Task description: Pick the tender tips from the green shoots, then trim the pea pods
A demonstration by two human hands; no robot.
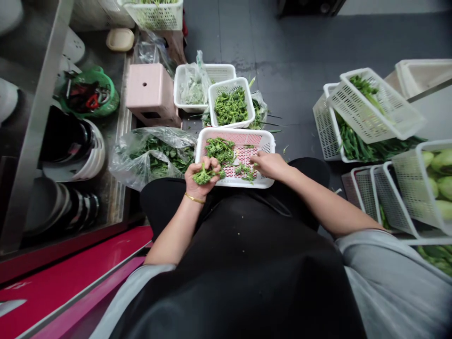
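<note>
My left hand (201,179) is closed around a small bunch of broccolini (202,175), its florets poking out over the fingers. It is at the near left corner of a white plastic basket (271,147) on my lap. My right hand (270,165) is over the right side of this basket with its fingers curled together; what they hold, if anything, is hidden. A pile of broccolini (219,149) lies in the basket's left half. Loose green sprigs (246,172) lie between the two hands, near the front rim.
A smaller basket of broccolini (231,107) stands just beyond. Left of it are a pink stool (150,89), a plastic bag of leafy greens (155,153) and a metal shelf (38,94) with bowls. Vegetable baskets (374,106) stand at the right. Grey floor tiles (282,56) stretch ahead.
</note>
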